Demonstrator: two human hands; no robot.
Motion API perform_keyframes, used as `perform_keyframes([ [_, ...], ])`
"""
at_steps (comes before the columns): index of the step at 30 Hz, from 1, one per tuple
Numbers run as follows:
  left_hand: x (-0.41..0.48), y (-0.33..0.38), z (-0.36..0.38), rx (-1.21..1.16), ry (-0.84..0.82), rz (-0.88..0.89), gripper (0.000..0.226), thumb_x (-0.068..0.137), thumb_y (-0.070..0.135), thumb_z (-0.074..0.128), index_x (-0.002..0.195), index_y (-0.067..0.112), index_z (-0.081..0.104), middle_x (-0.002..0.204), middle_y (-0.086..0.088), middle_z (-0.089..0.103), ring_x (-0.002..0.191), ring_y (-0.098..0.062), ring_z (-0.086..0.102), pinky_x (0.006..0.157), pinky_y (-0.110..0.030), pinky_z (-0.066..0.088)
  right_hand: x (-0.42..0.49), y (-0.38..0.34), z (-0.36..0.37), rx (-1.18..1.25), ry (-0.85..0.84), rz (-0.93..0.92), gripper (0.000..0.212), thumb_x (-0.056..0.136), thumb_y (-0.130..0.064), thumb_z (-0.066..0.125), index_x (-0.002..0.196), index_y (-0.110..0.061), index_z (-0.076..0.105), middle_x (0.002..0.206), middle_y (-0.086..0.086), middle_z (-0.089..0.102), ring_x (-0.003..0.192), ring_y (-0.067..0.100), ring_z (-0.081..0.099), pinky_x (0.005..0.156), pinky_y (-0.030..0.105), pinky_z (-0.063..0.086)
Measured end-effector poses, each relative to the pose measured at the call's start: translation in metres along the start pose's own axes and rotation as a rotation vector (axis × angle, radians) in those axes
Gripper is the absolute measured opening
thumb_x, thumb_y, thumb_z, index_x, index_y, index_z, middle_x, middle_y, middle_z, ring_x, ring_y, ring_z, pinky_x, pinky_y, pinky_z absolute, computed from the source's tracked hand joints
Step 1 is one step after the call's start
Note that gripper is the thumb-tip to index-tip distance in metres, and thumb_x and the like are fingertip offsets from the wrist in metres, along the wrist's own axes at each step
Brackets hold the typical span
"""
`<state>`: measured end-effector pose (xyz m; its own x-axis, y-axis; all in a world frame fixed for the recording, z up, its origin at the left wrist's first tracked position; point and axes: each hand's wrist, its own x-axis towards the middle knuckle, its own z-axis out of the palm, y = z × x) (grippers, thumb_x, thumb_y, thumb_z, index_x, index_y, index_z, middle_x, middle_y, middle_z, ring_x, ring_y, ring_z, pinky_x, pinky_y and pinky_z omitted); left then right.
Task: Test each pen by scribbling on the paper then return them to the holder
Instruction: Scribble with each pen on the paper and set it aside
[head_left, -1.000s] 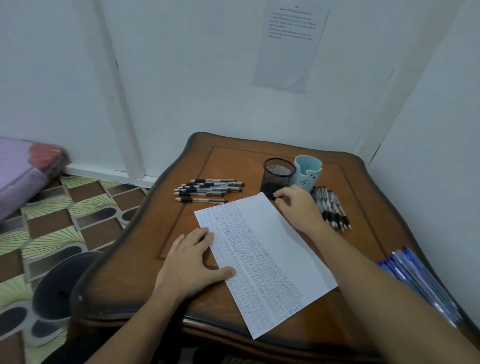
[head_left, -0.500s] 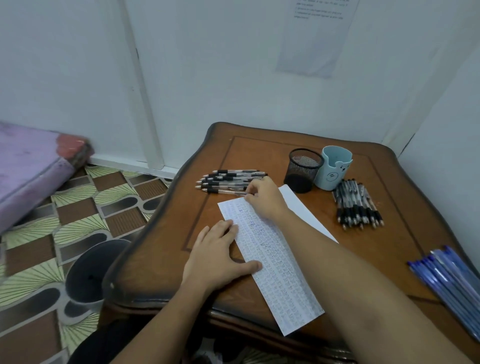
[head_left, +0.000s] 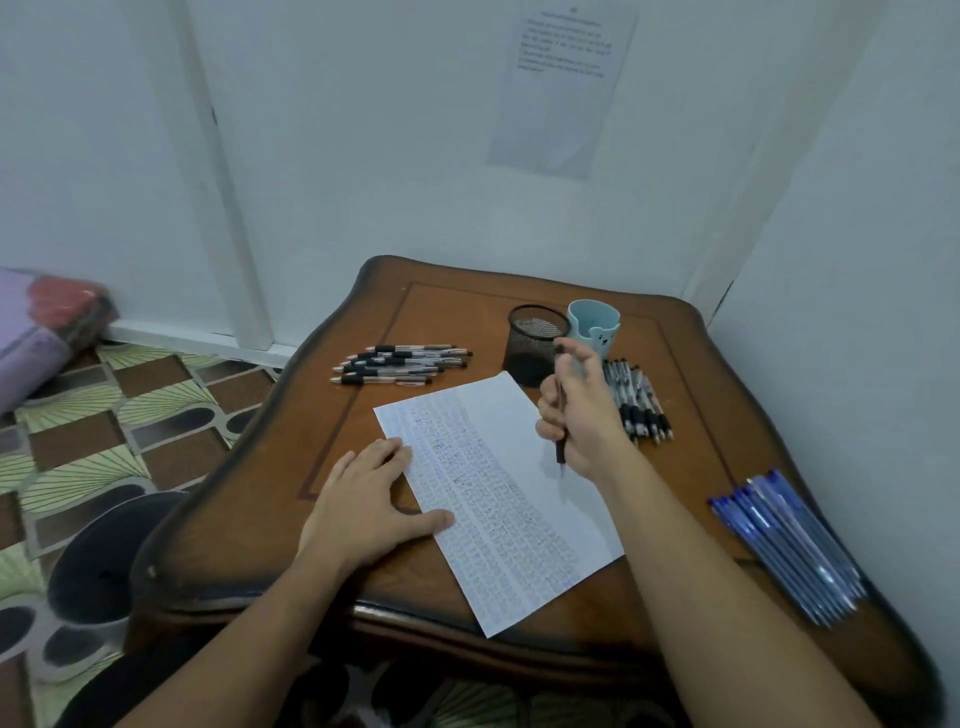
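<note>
Gripping a black pen (head_left: 560, 449) in its curled fingers, the right hand (head_left: 582, 410) is held over the right side of the paper (head_left: 498, 493). The pen stands nearly upright, with its dark grip and tip pointing down below the hand and its other end showing above the fingers; whether the tip touches the sheet cannot be told. The left hand (head_left: 363, 499) lies flat with straight, spread fingers, its palm on the wooden table (head_left: 467, 306) and its fingertips and thumb pressing on the left edge of the paper. The paper lies slantwise in the middle of the table, its left and middle parts filled with rows of small blue marks and a strip along its right side blank. Behind the right hand stand a black mesh holder (head_left: 535, 338) and, just beside it on the right, a light blue cup (head_left: 594, 325) with a bear face on it. A bunch of black-and-clear pens (head_left: 400, 364) lies on the table left of the holder, and a second bunch of pens (head_left: 641, 402) lies just right of the right hand, in front of the cup. A row of blue pens (head_left: 784, 540) lies near the right edge of the table, well apart from the paper. A printed sheet (head_left: 566, 88) is stuck on the white wall behind, and a patterned floor (head_left: 130, 415) shows to the left
</note>
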<state>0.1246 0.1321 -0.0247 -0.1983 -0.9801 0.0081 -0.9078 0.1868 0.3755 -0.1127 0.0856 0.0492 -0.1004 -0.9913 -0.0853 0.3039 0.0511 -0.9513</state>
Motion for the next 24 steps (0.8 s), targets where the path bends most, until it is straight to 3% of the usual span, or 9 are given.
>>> perform_keyframes([
  [5,0.000,0.001,0.001,0.007,0.012,0.003,0.137,0.040,0.105,0.016,0.151,0.026,0.029,0.160,0.010,0.018,0.145,-0.006,0.013,0.120,-0.034,0.000,-0.025,0.002,-0.017,-0.055,-0.004,0.008,0.016,0.101,-0.035,0.052,0.103,-0.019,0.049,0.057,0.000,0.033,0.044,0.009,0.021,0.042,0.021,0.017],
  [8,0.001,0.001,0.002,0.012,0.013,0.002,0.136,0.041,0.105,0.016,0.151,0.026,0.030,0.159,0.010,0.019,0.145,-0.006,0.014,0.120,-0.034,0.000,-0.034,0.002,-0.028,-0.022,0.007,-0.005,0.012,0.102,-0.022,0.054,0.106,-0.011,0.058,0.049,0.000,0.035,0.039,0.010,0.029,0.040,0.023,0.027],
  [11,0.003,-0.001,0.004,0.007,0.020,-0.001,0.133,0.044,0.104,0.021,0.151,0.025,0.031,0.159,0.010,0.021,0.145,-0.006,0.015,0.120,-0.034,0.001,-0.041,0.003,-0.042,0.020,-0.005,0.052,0.038,0.107,-0.026,0.039,0.095,-0.003,0.066,0.057,0.005,0.054,0.054,0.014,0.050,0.058,0.032,0.041],
  [13,0.003,-0.002,0.005,0.002,0.019,-0.003,0.130,0.046,0.103,0.025,0.150,0.026,0.032,0.158,0.011,0.021,0.145,-0.007,0.016,0.120,-0.034,0.002,-0.045,0.006,-0.055,0.010,-0.017,0.108,0.058,0.107,-0.043,0.028,0.086,-0.003,0.064,0.058,0.003,0.050,0.056,0.013,0.044,0.060,0.031,0.034],
  [15,0.003,-0.002,0.005,-0.006,0.018,-0.005,0.126,0.048,0.101,0.031,0.150,0.026,0.033,0.158,0.011,0.022,0.144,-0.007,0.017,0.120,-0.035,0.003,-0.052,0.012,-0.069,-0.102,-0.021,0.136,0.064,0.104,-0.053,0.025,0.089,-0.004,0.064,0.057,0.004,0.047,0.053,0.013,0.040,0.056,0.029,0.031],
  [19,0.003,0.000,0.004,0.002,0.015,-0.006,0.122,0.052,0.098,0.036,0.150,0.025,0.033,0.158,0.011,0.023,0.144,-0.007,0.018,0.120,-0.036,0.005,-0.067,0.028,-0.093,-0.221,-0.102,0.053,0.048,0.091,-0.048,0.052,0.099,-0.003,0.065,0.074,0.014,0.066,0.060,0.020,0.059,0.047,0.025,0.042],
  [22,0.002,0.000,0.004,-0.007,0.014,-0.002,0.123,0.051,0.098,0.036,0.149,0.024,0.034,0.158,0.010,0.024,0.143,-0.009,0.020,0.121,-0.037,0.006,-0.075,0.042,-0.098,-0.213,-0.070,-0.023,0.033,0.084,-0.045,0.069,0.072,-0.017,0.056,0.057,0.002,0.048,0.050,0.017,0.038,0.042,0.022,0.029],
  [24,0.001,0.000,0.003,-0.010,0.020,0.000,0.121,0.053,0.097,0.038,0.149,0.023,0.034,0.157,0.009,0.025,0.143,-0.011,0.021,0.121,-0.037,0.007,-0.078,0.046,-0.096,-0.314,-0.041,-0.060,0.027,0.098,-0.031,0.057,0.076,-0.015,0.055,0.056,0.003,0.053,0.050,0.018,0.037,0.042,0.021,0.029],
])
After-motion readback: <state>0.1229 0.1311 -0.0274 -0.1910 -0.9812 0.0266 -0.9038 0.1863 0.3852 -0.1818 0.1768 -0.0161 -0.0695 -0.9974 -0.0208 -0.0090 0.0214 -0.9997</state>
